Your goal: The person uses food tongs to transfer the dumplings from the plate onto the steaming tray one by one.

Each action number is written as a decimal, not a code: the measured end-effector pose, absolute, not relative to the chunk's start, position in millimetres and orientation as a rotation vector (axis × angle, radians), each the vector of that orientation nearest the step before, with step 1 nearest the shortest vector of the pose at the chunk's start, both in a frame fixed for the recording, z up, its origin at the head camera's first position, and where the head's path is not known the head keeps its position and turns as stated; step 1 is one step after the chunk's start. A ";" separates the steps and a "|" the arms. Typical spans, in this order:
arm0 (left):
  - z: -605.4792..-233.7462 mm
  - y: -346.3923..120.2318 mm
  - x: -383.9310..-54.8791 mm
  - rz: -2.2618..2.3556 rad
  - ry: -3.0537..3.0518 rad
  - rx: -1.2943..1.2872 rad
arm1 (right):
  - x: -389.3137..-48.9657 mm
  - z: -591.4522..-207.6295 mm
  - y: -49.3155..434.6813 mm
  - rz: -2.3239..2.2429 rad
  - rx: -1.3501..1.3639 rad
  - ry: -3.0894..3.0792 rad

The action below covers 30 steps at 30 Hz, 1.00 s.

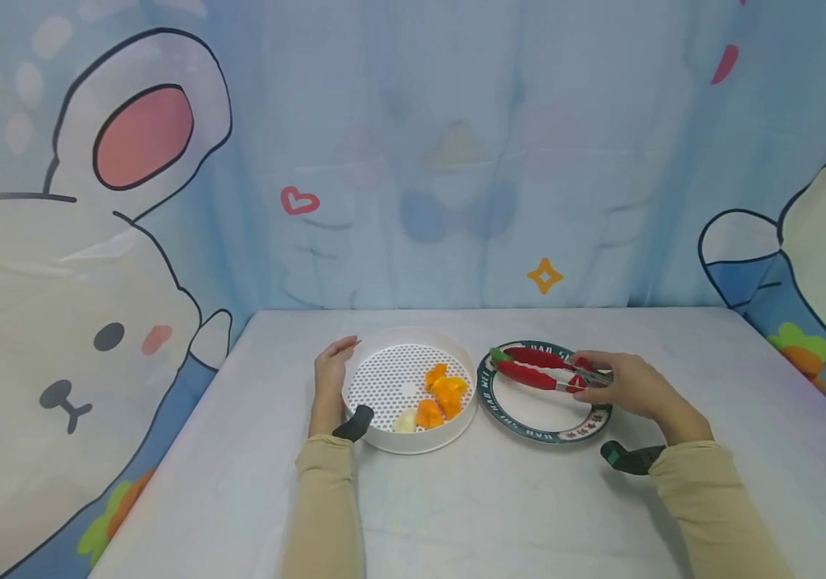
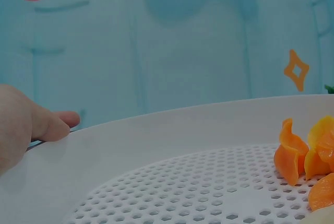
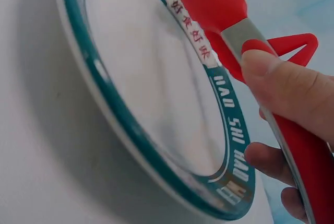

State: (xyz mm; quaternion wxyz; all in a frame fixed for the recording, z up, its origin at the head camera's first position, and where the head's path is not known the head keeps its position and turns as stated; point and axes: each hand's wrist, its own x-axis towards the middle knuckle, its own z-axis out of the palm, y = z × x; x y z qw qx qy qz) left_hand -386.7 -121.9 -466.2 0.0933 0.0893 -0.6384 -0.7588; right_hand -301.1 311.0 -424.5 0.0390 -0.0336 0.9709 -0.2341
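Note:
My left hand (image 1: 331, 378) rests against the left rim of a round white perforated tray (image 1: 384, 378), its fingers along the outer wall. In the left wrist view, fingertips (image 2: 60, 126) lie right at that rim. Several wavy orange pieces (image 1: 449, 394) and one pale piece (image 1: 405, 420) sit in the tray's right part. With my right hand (image 1: 630, 386) I grip metal tongs with red handles and tips (image 1: 528, 375), held over the plate. A small green piece (image 1: 499, 355) shows at their far end. The right wrist view shows the thumb (image 3: 261, 65) pressing the tongs' arm.
A white plate with a green lettered rim (image 1: 528, 432) stands on the white-covered table (image 1: 499, 515), right beside the tray. Behind the table hangs a blue cartoon curtain (image 1: 398, 265). Dark wrist cameras (image 1: 633, 458) stick out from both wrists.

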 end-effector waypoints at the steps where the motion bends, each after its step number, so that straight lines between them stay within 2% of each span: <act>1: -465.9 -121.6 -386.4 -2.254 -1.893 0.262 | -300.7 -423.9 310.4 -0.733 -0.119 2.993; 6: -465.3 -121.4 -386.4 -2.217 -1.927 0.239 | -297.2 -414.5 298.0 -0.810 -0.206 3.074; 11: -465.9 -121.7 -387.4 -2.221 -1.916 0.231 | -292.8 -405.1 262.5 -0.838 -0.283 3.151; 20: -466.0 -121.4 -385.7 -2.260 -1.880 0.258 | -286.0 -419.2 191.7 -0.684 -0.392 2.978; 30: -468.0 -122.4 -388.6 -2.249 -1.913 0.265 | -285.2 -421.5 187.8 -0.661 -0.340 2.986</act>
